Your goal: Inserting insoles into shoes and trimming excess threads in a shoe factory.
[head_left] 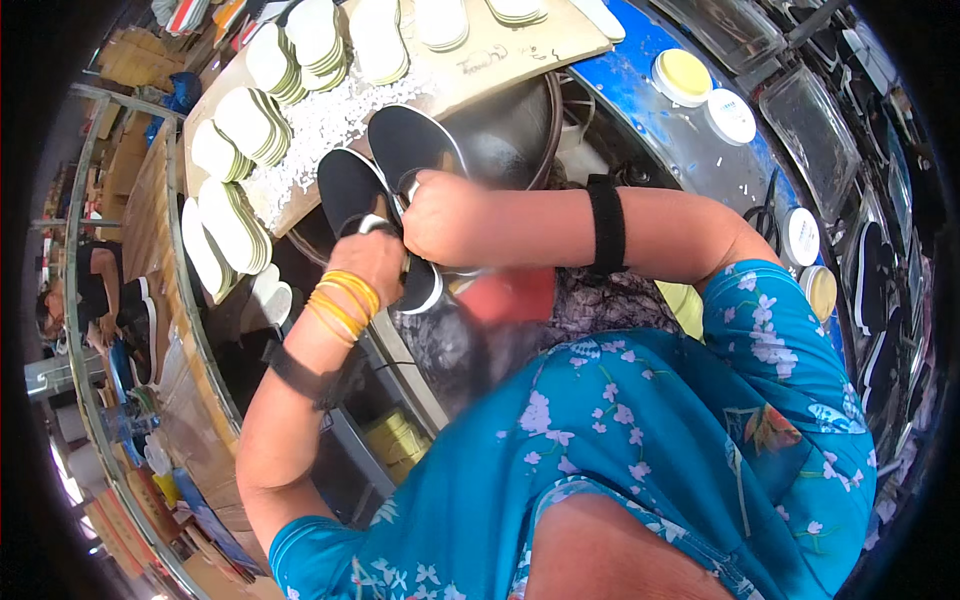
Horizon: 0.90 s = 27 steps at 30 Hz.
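A person in a teal, flower-printed shirt (620, 420) is gripping a pair of black, white-edged shoes just above the centre of the frame, their toes pointing toward the top. The left hand (372, 262), with yellow bands (345, 300) circling its wrist, is curling its fingers closely about the left shoe (347, 185). The right hand (440, 218) is bunching into a fist at the opening of the right shoe (412, 140) (the knuckles are hiding its exact hold). Stacks of pale insoles (252, 125) are lining a tan board (520, 65) at upper left, where white scraps (325, 118) are lying scattered. At upper right, a yellow-topped tub (685, 75) and a white lid (730, 116) are sitting on a blue table (638, 55). Another person (103, 268) is appearing at far left.
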### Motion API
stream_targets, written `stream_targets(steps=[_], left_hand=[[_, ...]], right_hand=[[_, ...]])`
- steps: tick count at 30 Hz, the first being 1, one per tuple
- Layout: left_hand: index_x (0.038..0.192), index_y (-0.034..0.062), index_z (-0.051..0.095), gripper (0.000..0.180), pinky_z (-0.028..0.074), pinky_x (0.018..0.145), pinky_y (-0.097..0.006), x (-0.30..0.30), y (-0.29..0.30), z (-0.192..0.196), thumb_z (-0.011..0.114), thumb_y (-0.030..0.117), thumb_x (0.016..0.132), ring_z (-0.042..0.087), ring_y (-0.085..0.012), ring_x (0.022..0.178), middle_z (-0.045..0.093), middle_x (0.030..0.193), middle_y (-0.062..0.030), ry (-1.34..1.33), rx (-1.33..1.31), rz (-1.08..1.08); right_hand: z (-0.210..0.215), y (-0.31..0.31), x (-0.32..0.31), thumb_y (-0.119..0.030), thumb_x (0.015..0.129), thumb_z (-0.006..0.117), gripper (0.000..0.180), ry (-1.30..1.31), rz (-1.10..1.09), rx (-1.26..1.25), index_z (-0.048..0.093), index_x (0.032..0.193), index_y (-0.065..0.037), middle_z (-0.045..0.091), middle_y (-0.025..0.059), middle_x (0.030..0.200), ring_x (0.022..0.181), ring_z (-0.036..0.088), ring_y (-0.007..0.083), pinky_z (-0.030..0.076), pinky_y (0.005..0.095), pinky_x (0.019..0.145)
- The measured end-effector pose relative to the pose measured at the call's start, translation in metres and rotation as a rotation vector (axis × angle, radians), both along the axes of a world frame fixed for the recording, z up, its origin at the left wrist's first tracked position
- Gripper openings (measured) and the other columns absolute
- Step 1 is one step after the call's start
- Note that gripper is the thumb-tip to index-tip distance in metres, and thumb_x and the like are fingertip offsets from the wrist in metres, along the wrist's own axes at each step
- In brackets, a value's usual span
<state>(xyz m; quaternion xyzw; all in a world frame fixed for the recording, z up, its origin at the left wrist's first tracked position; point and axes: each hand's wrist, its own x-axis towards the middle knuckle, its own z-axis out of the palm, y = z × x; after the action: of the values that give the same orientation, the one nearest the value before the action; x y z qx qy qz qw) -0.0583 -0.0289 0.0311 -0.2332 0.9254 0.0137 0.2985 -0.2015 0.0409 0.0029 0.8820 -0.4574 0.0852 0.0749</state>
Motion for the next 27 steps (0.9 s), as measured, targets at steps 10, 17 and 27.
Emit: stream_targets(steps=[10, 17, 27], left_hand=[[0.075, -0.0026, 0.063, 0.017, 0.050, 0.058, -0.034, -0.019, -0.047, -0.034, 0.056, 0.010, 0.066, 0.063, -0.0284, 0.065, 0.062, 0.071, -0.0197, 0.107, 0.240, -0.077], [0.094, -0.0050, 0.054, 0.039, 0.047, 0.052, -0.030, -0.023, -0.050, 0.001, 0.065, 0.008, 0.059, 0.059, -0.0187, 0.057, 0.060, 0.070, -0.0120, 0.018, 0.490, -0.064], [0.130, -0.0050, 0.024, 0.086, 0.033, 0.099, -0.039, -0.031, -0.018, -0.030, 0.072, 0.017, 0.062, 0.027, -0.0341, 0.126, 0.011, 0.140, -0.0220, -0.280, -0.164, 0.261]], right_hand=[[0.045, -0.048, 0.001, -0.021, 0.058, 0.069, 0.033, 0.452, -0.016, 1.008, 0.067, 0.087, -0.006, 0.063, 0.0145, 0.090, 0.081, 0.059, 0.0274, 0.046, 0.0385, 0.075], [0.045, -0.038, 0.004, -0.025, 0.060, 0.071, 0.044, 0.453, -0.131, 0.913, 0.064, 0.100, -0.008, 0.061, 0.0122, 0.102, 0.093, 0.057, 0.0277, 0.045, 0.0392, 0.082], [-0.006, -0.032, 0.016, -0.026, 0.060, 0.070, 0.070, 0.386, -0.248, 0.570, 0.045, 0.120, 0.003, 0.042, 0.0142, 0.125, 0.114, 0.041, 0.0265, 0.035, 0.0350, 0.092]])
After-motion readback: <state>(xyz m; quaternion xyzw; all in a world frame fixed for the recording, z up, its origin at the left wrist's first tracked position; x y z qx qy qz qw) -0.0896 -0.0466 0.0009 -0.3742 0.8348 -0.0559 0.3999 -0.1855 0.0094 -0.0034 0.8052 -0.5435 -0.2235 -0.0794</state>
